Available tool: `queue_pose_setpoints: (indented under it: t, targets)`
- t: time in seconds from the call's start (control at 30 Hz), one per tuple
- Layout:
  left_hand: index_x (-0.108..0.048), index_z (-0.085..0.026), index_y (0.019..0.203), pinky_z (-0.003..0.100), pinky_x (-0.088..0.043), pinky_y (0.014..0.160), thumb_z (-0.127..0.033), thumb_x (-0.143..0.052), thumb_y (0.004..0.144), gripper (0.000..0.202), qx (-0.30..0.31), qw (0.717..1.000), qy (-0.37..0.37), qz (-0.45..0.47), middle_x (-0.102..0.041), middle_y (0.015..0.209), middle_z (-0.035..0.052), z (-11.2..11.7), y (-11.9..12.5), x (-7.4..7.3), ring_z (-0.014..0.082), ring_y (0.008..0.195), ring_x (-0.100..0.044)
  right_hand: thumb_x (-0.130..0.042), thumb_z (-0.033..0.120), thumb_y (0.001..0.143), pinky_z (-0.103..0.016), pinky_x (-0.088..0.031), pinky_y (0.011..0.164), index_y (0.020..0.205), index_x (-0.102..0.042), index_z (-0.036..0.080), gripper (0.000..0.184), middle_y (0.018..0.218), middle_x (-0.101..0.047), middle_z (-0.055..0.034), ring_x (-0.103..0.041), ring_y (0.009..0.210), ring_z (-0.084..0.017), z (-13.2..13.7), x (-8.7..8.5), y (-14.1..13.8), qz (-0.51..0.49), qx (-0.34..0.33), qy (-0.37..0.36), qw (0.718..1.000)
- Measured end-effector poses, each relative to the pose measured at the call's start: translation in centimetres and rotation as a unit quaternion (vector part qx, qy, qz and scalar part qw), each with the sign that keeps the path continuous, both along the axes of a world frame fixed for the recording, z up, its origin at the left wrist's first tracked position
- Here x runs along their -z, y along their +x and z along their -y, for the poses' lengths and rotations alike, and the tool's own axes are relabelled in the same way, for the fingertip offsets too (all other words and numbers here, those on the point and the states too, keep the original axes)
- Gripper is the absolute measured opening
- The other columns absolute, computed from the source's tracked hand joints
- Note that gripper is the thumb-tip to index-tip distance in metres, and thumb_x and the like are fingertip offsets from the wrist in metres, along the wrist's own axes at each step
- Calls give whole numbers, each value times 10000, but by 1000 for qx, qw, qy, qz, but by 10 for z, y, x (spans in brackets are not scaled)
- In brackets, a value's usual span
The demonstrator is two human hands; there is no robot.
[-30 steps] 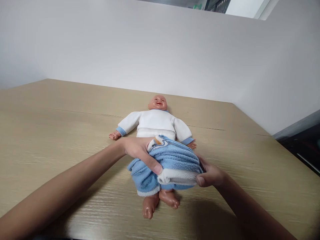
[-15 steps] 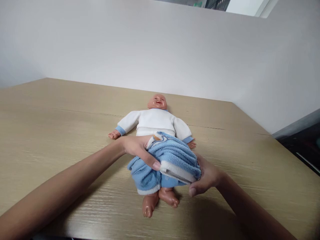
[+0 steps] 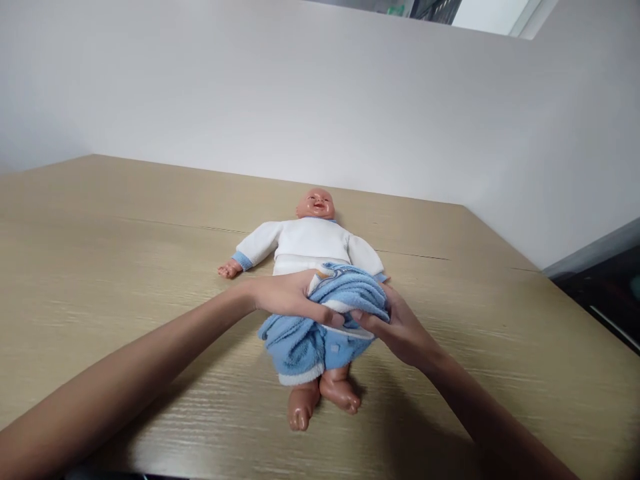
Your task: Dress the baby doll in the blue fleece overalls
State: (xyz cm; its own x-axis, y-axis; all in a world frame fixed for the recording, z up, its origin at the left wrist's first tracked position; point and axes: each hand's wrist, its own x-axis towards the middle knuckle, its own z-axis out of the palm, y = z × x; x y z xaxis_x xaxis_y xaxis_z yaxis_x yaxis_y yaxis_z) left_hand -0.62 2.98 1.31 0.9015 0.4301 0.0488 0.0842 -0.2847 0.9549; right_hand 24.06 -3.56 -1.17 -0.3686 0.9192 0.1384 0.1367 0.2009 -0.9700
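A baby doll (image 3: pixel 313 239) lies on its back, head away from me, in a white long-sleeved top with blue cuffs. Blue terry trousers (image 3: pixel 295 350) with white hems cover its legs down to the bare feet. Over its hips, my left hand (image 3: pixel 295 297) and my right hand (image 3: pixel 400 323) hold a bunched blue terry garment (image 3: pixel 353 290) with white edging. Both thumbs press on its near, white-edged opening, close together. The other fingers are mostly hidden behind or inside the gathered cloth. The garment's exact kind is unclear from its folds.
The doll rests on a wide wood-grain table (image 3: pixel 125 267) with a thin seam running across it. A pale wall (image 3: pixel 300 100) stands behind the table. Something dark (image 3: pixel 605 280) is beyond the right edge.
My right hand has moved up and left, its thumb now on the garment's white edge beside my left thumb. The cloth is gathered tighter, and my left hand has shifted slightly right.
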Motion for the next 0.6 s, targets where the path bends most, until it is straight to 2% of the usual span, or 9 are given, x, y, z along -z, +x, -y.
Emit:
queue_pose_setpoints:
  t: [0.1, 0.2, 0.27, 0.33, 0.4, 0.47, 0.53, 0.6]
  targets:
    - [-723, -180, 1408, 477, -535, 1216, -387, -778, 961, 495, -18, 1000, -6, -21, -799, 1369, 87, 1, 0, 0, 313, 1324, -717, -942, 531, 826, -310, -567, 817, 1052, -776, 191, 441, 951, -761, -24, -689, 863, -205, 13, -4, 8, -31, -60, -110, 992]
    - [-692, -182, 1460, 455, -525, 1234, -314, -751, 961, 520, 35, 999, 17, 6, -758, 1469, 89, 3, 3, 1, 309, 1377, -697, -980, 649, 703, -286, -496, 682, 904, -707, 198, 565, 832, -693, -4, -599, 725, -169, 26, -10, 11, -90, -187, -198, 958]
    - [-676, -186, 1487, 431, -508, 1254, -276, -735, 965, 533, 74, 996, 28, 29, -726, 1527, 81, 5, 6, 1, 301, 1431, -667, -993, 622, 685, -285, -460, 651, 850, -663, 211, 552, 826, -677, -4, -560, 698, -157, 32, -16, 8, -84, -263, -229, 933]
    - [-679, -191, 1489, 411, -510, 1249, -245, -705, 980, 513, 81, 996, 32, 37, -719, 1539, 66, 7, 8, 0, 287, 1443, -661, -979, 562, 733, -299, -476, 663, 856, -670, 222, 475, 819, -677, -3, -573, 700, -168, 36, -22, 3, -52, -270, -237, 932]
    - [-703, -195, 1463, 404, -534, 1212, -241, -691, 994, 472, 68, 997, 30, 33, -742, 1504, 56, 9, 9, -2, 280, 1395, -692, -948, 506, 794, -338, -542, 753, 942, -724, 222, 391, 865, -724, -20, -654, 777, -210, 36, -26, -2, -14, -190, -206, 960]
    - [-723, -199, 1433, 411, -545, 1183, -259, -697, 1002, 436, 49, 998, 32, 24, -759, 1472, 53, 10, 9, -4, 281, 1352, -711, -887, 501, 858, -396, -581, 899, 1083, -765, 208, 389, 1020, -798, -69, -728, 943, -270, 36, -25, -5, 18, -57, -141, 988]
    - [-733, -197, 1401, 424, -540, 1173, -275, -726, 985, 423, 26, 999, 42, 16, -769, 1444, 56, 11, 9, -5, 289, 1332, -711, -809, 519, 898, -438, -577, 1001, 1213, -756, 192, 457, 1195, -814, -115, -739, 1097, -315, 37, -22, -7, 39, 72, -73, 994]
    - [-739, -187, 1357, 434, -540, 1153, -271, -737, 965, 401, 1, 999, 50, 1, -780, 1400, 59, 11, 9, -4, 291, 1295, -717, -749, 531, 900, -451, -587, 1003, 1267, -728, 184, 506, 1250, -806, -137, -738, 1132, -336, 44, -19, -10, 63, 157, -29, 985]
